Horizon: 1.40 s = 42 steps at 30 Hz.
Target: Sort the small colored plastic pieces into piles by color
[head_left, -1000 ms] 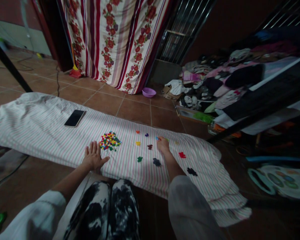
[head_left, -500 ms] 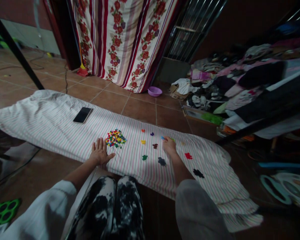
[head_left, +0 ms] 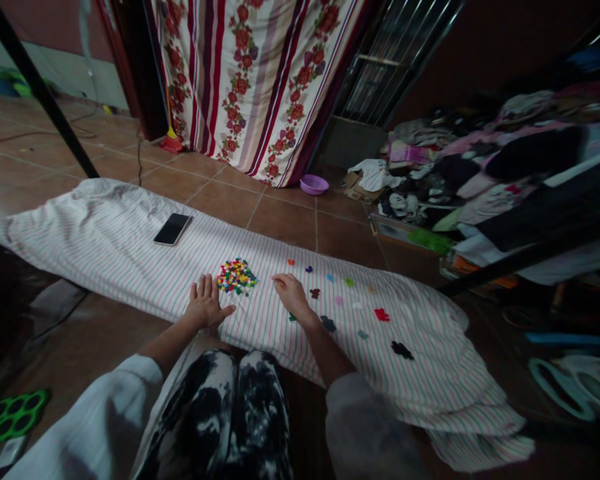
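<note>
My left hand (head_left: 205, 308) lies flat on the striped cloth with its fingers stretched out, just left of a mixed pile of tiny coloured pieces (head_left: 237, 276). Over the cloth between that pile and the sorted groups is my right hand (head_left: 291, 297), fingertips pressed together; whatever they hold, if anything, cannot be made out. It hides the yellow group and partly covers the green pieces (head_left: 293, 317). Close by are orange (head_left: 291, 262), purple (head_left: 309, 269), brown (head_left: 315, 293), light blue (head_left: 330, 278) and dark grey (head_left: 328, 324) groups. Farther right sit red (head_left: 381, 315) and black (head_left: 402, 350) ones.
A phone (head_left: 173, 229) rests on the cloth (head_left: 105, 233) at left. Beyond it are a floral curtain (head_left: 260, 87), a purple basin (head_left: 314, 185) and a heap of clothes (head_left: 445, 160). A dark pole (head_left: 510, 261) crosses at right. My knees (head_left: 230, 413) are at the near edge.
My right hand has moved left from the light blue spot towards the mixed pile. A light blue piece that was at its fingertips now lies on the cloth. My left hand stays put.
</note>
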{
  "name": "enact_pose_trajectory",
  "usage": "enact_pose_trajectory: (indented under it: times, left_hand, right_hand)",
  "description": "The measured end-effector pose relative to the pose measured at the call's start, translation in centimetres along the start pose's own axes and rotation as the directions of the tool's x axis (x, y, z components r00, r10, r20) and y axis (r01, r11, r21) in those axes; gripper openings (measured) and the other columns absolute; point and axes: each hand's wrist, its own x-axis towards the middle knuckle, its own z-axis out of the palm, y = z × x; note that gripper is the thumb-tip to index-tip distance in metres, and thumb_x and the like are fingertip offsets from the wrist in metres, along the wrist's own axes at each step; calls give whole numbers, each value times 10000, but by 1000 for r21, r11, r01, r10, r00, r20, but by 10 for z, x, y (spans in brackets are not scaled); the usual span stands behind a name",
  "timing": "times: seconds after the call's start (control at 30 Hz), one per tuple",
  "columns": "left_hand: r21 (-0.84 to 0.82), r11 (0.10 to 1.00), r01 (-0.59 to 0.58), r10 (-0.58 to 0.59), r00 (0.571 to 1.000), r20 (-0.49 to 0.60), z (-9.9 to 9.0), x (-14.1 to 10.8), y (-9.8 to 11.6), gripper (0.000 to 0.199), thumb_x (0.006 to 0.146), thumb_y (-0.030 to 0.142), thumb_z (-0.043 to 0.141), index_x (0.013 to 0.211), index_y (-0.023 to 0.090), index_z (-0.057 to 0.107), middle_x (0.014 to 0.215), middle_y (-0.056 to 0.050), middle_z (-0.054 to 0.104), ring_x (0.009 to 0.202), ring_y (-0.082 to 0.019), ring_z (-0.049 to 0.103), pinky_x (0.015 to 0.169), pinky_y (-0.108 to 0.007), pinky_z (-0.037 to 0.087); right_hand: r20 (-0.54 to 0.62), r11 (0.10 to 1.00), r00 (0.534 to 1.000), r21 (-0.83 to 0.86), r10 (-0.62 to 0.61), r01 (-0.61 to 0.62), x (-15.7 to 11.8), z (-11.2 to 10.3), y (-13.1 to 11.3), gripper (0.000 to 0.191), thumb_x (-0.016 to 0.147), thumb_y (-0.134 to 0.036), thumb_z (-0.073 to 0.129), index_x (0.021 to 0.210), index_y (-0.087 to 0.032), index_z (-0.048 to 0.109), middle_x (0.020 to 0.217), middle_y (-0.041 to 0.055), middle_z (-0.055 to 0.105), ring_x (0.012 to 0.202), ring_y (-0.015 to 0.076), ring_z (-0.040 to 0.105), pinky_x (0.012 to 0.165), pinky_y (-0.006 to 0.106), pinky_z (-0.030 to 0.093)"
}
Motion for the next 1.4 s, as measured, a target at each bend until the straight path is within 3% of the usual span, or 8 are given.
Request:
enact_pose_trajectory:
  times: [0.13,0.3,0.83,1.17,1.4]
  left_hand:
    - [-3,1000,-2,2,1000,-8,0,0,0,1008,766,721,202,1447,-14,89,1536,-226,64,1428,-349,6,1126,-522,65]
    - [3,1000,-1,1,1000,-14,1,0,0,1028,758,741,198,1446,-14,88,1535,-230,49,1427,-356,15,1124,-524,64]
    - [13,1000,-5,6,999,-32,4,0,-1,1028,752,729,240,1445,-17,103,1534,-232,61,1427,-353,12,1126,-522,71]
    - [28,1000,7,-6,1000,-28,6,2,-1,1055,740,756,209,1444,-20,84,1532,-233,69,1428,-352,19,1121,-529,85]
    - [48,999,9,-8,1000,-23,6,1,-1,1055,742,758,194,1445,-18,66,1536,-227,56,1429,-348,14,1126,-515,84]
  right_hand:
    - [61,999,998,-51,-9,12,4,28,-18,235,832,-163,488,964,-212,675,914,47,635,859,149,580,804,253,434]
    - [52,990,997,-129,61,-54,8,44,-28,231,839,-168,485,986,-223,655,918,48,610,850,154,566,765,245,416]
    - [53,967,978,-170,203,-191,15,43,-37,103,800,-204,540,873,-222,610,852,24,634,803,147,566,690,237,388]
    - [-68,986,984,53,163,-159,-5,30,-22,144,778,-182,496,887,-224,579,805,-5,653,758,132,602,724,234,446]
    - [-209,974,953,105,220,-201,-14,-15,17,161,783,-242,488,909,-221,586,824,3,661,739,136,623,704,249,472]
